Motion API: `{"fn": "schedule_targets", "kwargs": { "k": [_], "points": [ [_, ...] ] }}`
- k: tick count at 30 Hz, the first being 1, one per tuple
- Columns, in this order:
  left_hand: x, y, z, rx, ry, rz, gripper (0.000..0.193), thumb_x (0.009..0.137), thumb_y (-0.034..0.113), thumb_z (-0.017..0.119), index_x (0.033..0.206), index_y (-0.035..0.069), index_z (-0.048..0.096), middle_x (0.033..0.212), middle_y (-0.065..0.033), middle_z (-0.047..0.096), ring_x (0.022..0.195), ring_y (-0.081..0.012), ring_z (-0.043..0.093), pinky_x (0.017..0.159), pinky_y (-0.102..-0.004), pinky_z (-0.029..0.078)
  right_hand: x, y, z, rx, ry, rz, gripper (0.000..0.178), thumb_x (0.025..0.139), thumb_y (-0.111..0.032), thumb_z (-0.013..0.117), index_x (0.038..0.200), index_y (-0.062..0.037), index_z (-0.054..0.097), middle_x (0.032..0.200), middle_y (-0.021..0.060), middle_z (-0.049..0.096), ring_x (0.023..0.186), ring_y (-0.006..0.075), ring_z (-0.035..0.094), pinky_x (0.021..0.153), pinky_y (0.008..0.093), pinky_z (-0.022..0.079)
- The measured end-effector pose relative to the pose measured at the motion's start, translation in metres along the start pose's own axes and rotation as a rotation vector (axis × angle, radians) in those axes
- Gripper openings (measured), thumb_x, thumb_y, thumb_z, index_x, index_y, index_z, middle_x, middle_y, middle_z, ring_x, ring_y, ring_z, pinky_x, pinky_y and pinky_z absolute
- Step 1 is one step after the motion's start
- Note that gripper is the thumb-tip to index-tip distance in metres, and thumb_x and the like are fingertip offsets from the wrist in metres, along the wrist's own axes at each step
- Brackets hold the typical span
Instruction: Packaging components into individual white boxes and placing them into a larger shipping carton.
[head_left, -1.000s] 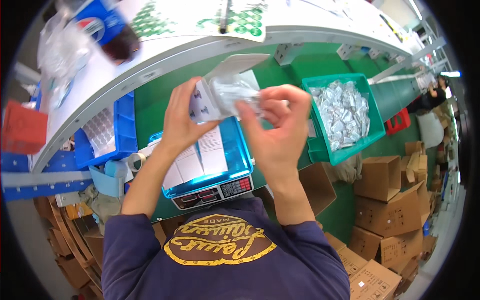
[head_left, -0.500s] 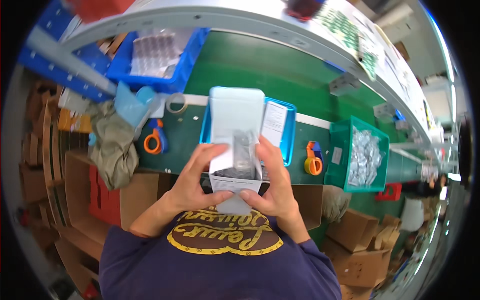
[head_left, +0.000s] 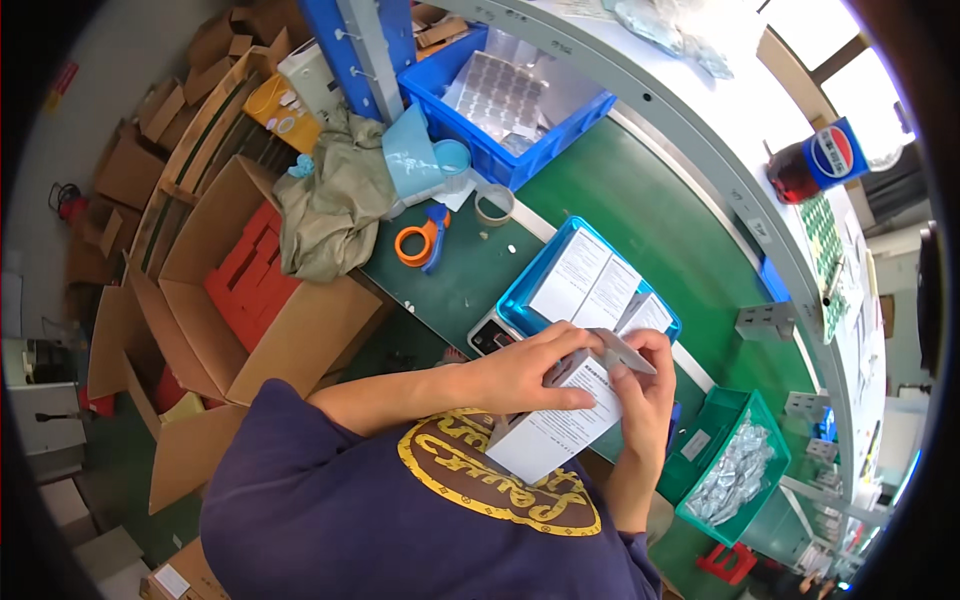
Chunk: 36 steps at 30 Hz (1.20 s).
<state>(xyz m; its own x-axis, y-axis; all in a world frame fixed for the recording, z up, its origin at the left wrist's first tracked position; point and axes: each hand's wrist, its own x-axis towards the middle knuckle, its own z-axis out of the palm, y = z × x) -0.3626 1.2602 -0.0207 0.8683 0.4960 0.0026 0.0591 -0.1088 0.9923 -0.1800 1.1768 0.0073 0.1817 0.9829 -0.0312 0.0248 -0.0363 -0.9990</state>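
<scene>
A small white carton (head_left: 562, 430) with printed text on its side is held tilted in front of my chest. My left hand (head_left: 535, 372) grips it from the left, with the thumb along its side and the fingers over its top. At the far end, my right hand (head_left: 648, 395) pinches a grey-white flap (head_left: 622, 350) and holds the carton's right side. The inside of the carton is hidden by the hands and flap. Just beyond stands a bright blue tray (head_left: 520, 296) holding several white printed cartons or papers (head_left: 585, 280). A phone-like dark device (head_left: 490, 335) lies beside the tray.
On the green table (head_left: 440, 290) lie an orange-and-blue tape dispenser (head_left: 425, 240) and a tape roll (head_left: 494, 204). A blue crate (head_left: 500, 165) stands behind, a green bin (head_left: 700, 470) of clear bags at right. Left, an open cardboard box (head_left: 190, 300) holds red boxes.
The view has turned toward the left. The carton stood open with a clear-bagged item showing and its long flap raised; now it is tilted, with the flap bent over at its top.
</scene>
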Motion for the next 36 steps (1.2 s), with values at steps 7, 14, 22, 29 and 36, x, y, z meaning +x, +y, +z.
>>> {"fn": "schedule_targets", "kwargs": {
  "k": [7,14,22,29,36],
  "points": [
    [0.009,0.023,0.015,0.019,-0.022,-0.038,0.064,0.085,0.036,0.072,0.131,0.002,0.045,0.123,-0.0151,0.047,0.114,-0.0303,0.052,0.097,-0.0377,0.044,-0.011,-0.024,-0.027,0.003,-0.115,0.061,0.030,0.096,-0.021,0.055,0.117,-0.0010,0.049,0.125,0.0173,0.058,0.116,0.0253,0.056,0.104,0.0357,0.038],
    [0.009,-0.014,0.042,-0.317,0.225,0.188,0.077,0.082,0.022,0.077,0.143,0.005,0.033,0.151,-0.0156,0.027,0.134,-0.0275,0.039,0.101,-0.0376,0.043,-0.014,-0.017,-0.044,-0.075,-0.204,-0.006,0.039,0.098,-0.018,0.049,0.129,0.0035,0.057,0.133,0.0129,0.058,0.127,0.0236,0.050,0.110,0.0365,0.032],
    [0.023,0.009,0.030,0.001,0.069,0.073,0.082,0.083,0.019,0.074,0.151,0.018,0.029,0.140,-0.0107,0.033,0.123,-0.0264,0.045,0.092,-0.0369,0.048,-0.012,-0.002,-0.049,-0.173,-0.201,-0.227,0.041,0.101,-0.021,0.040,0.130,0.0024,0.056,0.135,0.0185,0.053,0.131,0.0330,0.045,0.112,0.0422,0.030],
    [0.031,-0.017,0.059,-0.201,0.151,0.017,0.049,0.091,0.019,0.067,0.136,0.013,0.049,0.134,-0.0113,0.041,0.117,-0.0221,0.050,0.087,-0.0322,0.049,-0.057,0.035,-0.031,0.031,0.182,-0.108,0.040,0.094,-0.018,0.059,0.131,-0.0061,0.049,0.141,0.0143,0.045,0.133,0.0274,0.040,0.104,0.0404,0.041],
    [0.112,-0.081,0.044,0.929,0.187,0.275,0.057,0.095,0.040,0.054,0.145,0.015,0.042,0.153,-0.0157,0.033,0.143,-0.0404,0.024,0.116,-0.0567,0.013,-0.037,0.114,-0.131,0.309,0.760,0.124,0.028,0.097,-0.017,0.054,0.123,-0.0076,0.054,0.106,0.0075,0.063,0.093,0.0158,0.064,0.080,0.0287,0.053]
  ]
}}
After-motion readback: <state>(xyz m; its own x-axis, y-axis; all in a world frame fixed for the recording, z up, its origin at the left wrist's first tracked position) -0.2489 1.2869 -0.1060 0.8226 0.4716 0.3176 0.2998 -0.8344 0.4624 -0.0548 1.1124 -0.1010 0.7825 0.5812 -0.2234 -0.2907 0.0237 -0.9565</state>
